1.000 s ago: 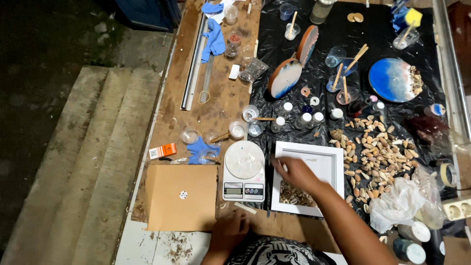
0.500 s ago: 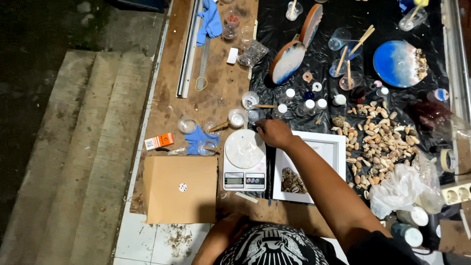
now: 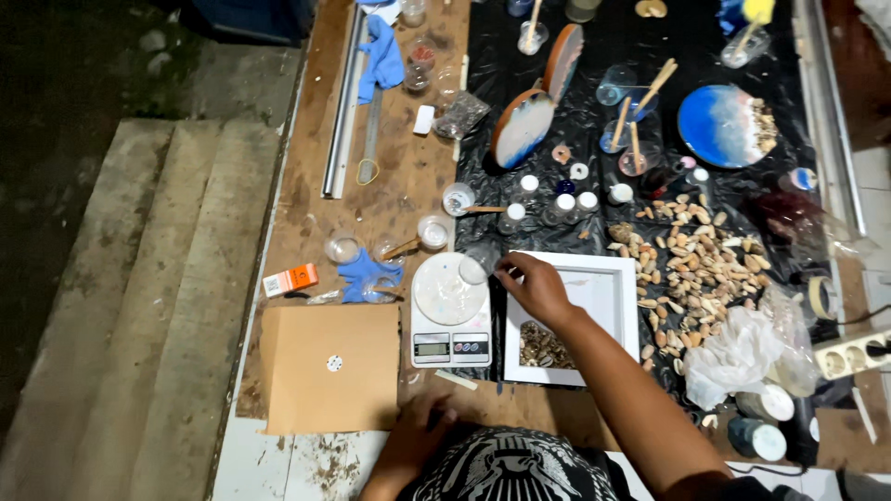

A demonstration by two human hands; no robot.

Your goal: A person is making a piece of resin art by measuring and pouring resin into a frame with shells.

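Two hands were in view: the right hand [image 3: 531, 286] was stretched over the top-left corner of the white frame [image 3: 617, 278], fingertips pinched on something too small to be made out, just beside the digital scale [image 3: 451, 311]. A cluster of shells [image 3: 541, 346] was lying in the frame's lower-left part. The left hand [image 3: 415, 443] was laid on the workbench [image 3: 390, 190] by the cardboard box [image 3: 331, 366]; its grip could not be told. Careful, steady placement was judged advisable, so that the shells were not disturbed.
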